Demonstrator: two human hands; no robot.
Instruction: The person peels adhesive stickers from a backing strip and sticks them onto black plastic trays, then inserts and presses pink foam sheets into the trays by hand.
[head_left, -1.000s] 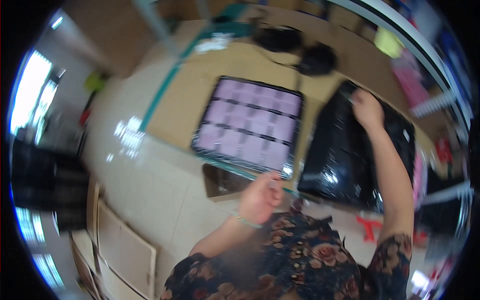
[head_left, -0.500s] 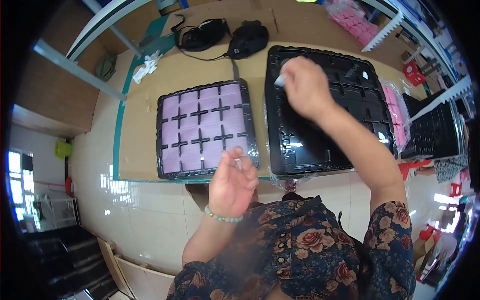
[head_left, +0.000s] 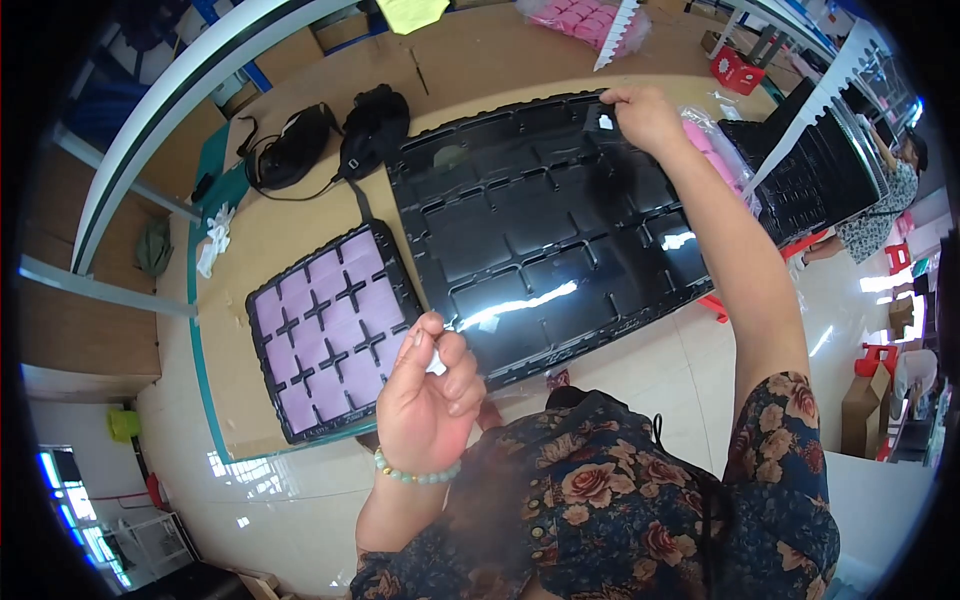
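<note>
Both hands grip a large black tray (head_left: 545, 225) with empty moulded pockets: the right hand (head_left: 645, 117) pinches its far corner, arm stretched out, and the left hand (head_left: 428, 395) pinches the near edge, fingers closed, a bead bracelet at the wrist. Half a second ago the left hand hung free of the rim; now it has closed on it, so the tray is held at two opposite points above the table (head_left: 290, 225). Just left lies a smaller tray (head_left: 335, 330) filled with pale purple squares. Two black pouches (head_left: 330, 135) rest beyond.
</note>
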